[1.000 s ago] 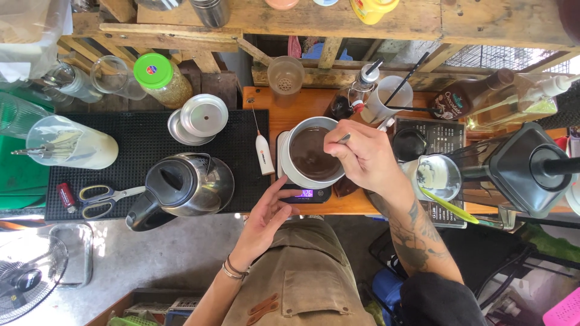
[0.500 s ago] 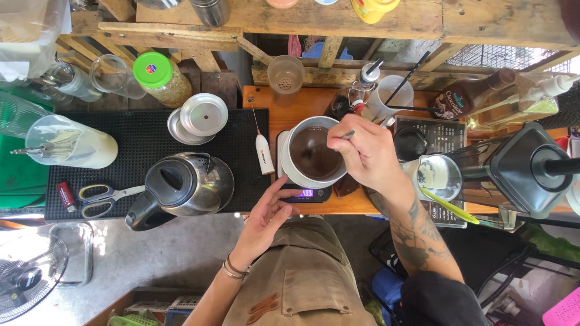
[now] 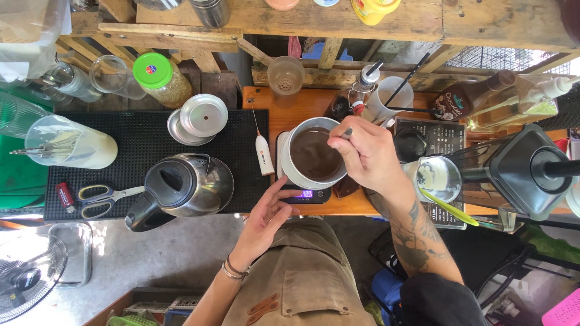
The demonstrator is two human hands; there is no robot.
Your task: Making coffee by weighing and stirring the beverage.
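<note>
A round metal cup (image 3: 290, 163) full of dark brown liquid stands on a small digital scale (image 3: 307, 194) with a lit display. My right hand (image 3: 367, 154) is over the cup's right rim, pinching a thin metal spoon handle (image 3: 345, 134) that dips into the liquid. My left hand (image 3: 266, 218) rests at the counter's front edge, fingers spread, fingertips touching the scale's front left corner.
A steel kettle (image 3: 181, 188) with a black handle, scissors (image 3: 103, 198), stacked metal lids (image 3: 199, 118) and a white hand frother (image 3: 262, 151) lie on the black mat left of the cup. A small cup with a green spoon (image 3: 437, 178), a blender jar (image 3: 525, 169) and syrup bottles (image 3: 471, 96) stand to the right.
My right hand has shifted slightly right and up around the cup's rim with the spoon. The scale's reading changed. My left hand stayed put.
</note>
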